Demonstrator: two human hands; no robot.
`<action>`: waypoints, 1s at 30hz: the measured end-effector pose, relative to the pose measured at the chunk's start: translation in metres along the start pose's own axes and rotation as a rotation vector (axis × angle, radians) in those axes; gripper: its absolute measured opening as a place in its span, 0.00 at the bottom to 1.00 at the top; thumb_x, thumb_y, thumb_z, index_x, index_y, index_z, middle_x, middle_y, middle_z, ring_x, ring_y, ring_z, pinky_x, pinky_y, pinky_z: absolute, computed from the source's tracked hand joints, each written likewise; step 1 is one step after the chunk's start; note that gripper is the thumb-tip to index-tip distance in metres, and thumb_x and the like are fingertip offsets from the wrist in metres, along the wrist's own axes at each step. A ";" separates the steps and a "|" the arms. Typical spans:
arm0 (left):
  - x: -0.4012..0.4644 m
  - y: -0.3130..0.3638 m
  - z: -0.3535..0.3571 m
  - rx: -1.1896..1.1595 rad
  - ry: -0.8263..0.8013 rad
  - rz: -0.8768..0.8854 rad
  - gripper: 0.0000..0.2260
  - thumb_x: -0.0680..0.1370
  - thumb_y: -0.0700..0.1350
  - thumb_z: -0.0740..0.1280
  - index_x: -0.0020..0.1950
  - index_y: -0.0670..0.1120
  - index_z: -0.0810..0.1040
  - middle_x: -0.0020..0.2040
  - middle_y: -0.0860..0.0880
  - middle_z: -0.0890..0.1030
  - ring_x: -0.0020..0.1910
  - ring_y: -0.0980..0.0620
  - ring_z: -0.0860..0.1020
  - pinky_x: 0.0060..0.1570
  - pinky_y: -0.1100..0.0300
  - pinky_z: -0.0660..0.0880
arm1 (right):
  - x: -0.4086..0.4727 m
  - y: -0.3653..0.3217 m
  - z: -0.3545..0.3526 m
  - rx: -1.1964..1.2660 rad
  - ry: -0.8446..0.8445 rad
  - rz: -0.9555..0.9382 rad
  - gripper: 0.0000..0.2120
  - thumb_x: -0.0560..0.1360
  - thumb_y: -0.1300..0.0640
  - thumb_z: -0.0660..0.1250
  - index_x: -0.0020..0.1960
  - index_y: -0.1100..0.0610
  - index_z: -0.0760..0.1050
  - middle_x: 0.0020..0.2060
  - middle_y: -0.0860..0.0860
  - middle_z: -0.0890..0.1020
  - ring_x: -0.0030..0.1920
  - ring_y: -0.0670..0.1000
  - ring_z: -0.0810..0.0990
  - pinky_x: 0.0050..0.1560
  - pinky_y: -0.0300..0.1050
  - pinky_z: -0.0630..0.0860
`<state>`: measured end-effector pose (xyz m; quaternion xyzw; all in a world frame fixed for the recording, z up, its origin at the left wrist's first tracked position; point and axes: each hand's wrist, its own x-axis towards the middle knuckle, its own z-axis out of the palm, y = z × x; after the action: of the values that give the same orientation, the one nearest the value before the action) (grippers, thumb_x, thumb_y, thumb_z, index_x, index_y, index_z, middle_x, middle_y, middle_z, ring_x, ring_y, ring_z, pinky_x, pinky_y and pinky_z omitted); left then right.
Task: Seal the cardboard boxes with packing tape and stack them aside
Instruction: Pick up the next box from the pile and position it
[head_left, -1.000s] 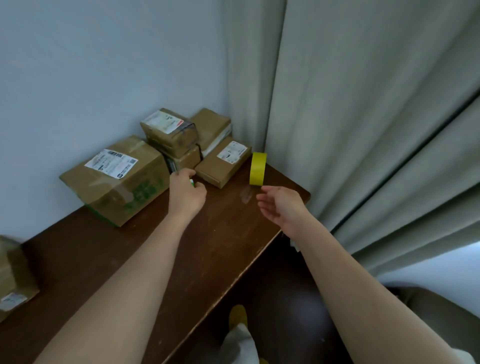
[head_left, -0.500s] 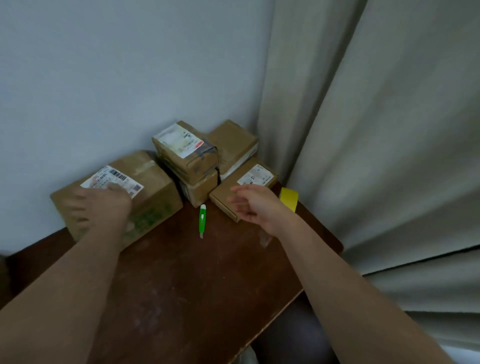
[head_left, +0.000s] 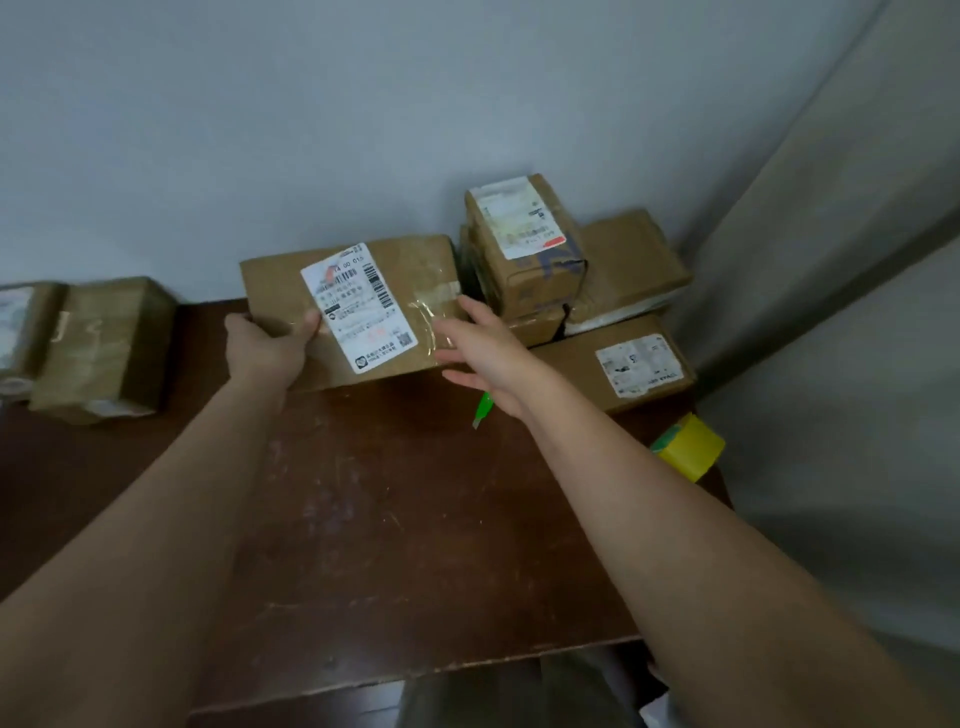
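A large cardboard box (head_left: 415, 270) with a white shipping label lies against the wall on the dark wooden table (head_left: 405, 530). My left hand (head_left: 267, 345) grips its near left corner, thumb on top. My right hand (head_left: 480, 345) reaches to the box's near right side with fingers spread straight, holding nothing. A yellow roll of packing tape (head_left: 688, 447) lies at the table's right edge. A green utility knife (head_left: 483, 408) lies on the table, partly hidden under my right wrist.
A stack of smaller boxes (head_left: 524, 244) stands at the back right, with a flat labelled box (head_left: 623, 364) in front. Two more boxes (head_left: 98, 348) sit at the far left. A grey curtain (head_left: 841, 260) hangs on the right.
My left hand went from the knife to the large box and now grips its corner. My right hand moved left from the tape roll toward the box. The view has swung left.
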<state>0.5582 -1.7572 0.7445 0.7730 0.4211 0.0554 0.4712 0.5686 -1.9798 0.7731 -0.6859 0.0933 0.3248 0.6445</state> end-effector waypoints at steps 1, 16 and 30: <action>-0.012 -0.009 -0.005 0.015 0.024 0.010 0.35 0.74 0.53 0.74 0.73 0.40 0.62 0.69 0.43 0.72 0.66 0.44 0.73 0.56 0.57 0.71 | -0.001 0.003 0.000 -0.025 -0.025 -0.003 0.31 0.81 0.51 0.65 0.80 0.47 0.56 0.67 0.49 0.76 0.55 0.47 0.79 0.62 0.49 0.77; -0.162 -0.110 -0.045 -0.432 0.049 -0.442 0.31 0.78 0.71 0.48 0.69 0.52 0.73 0.64 0.46 0.76 0.63 0.42 0.75 0.65 0.40 0.70 | -0.055 0.082 -0.008 -0.259 0.118 0.206 0.28 0.81 0.33 0.46 0.70 0.48 0.69 0.59 0.52 0.73 0.44 0.54 0.83 0.42 0.46 0.79; -0.173 -0.156 -0.078 -0.208 -0.345 -0.336 0.36 0.70 0.75 0.61 0.63 0.48 0.79 0.57 0.45 0.83 0.53 0.47 0.83 0.52 0.52 0.79 | -0.093 0.140 0.015 -0.445 0.247 0.166 0.43 0.69 0.24 0.59 0.74 0.50 0.65 0.68 0.55 0.71 0.69 0.61 0.69 0.69 0.60 0.69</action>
<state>0.3162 -1.7944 0.7204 0.6377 0.4490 -0.1131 0.6156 0.4157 -2.0138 0.7113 -0.8352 0.1536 0.3028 0.4327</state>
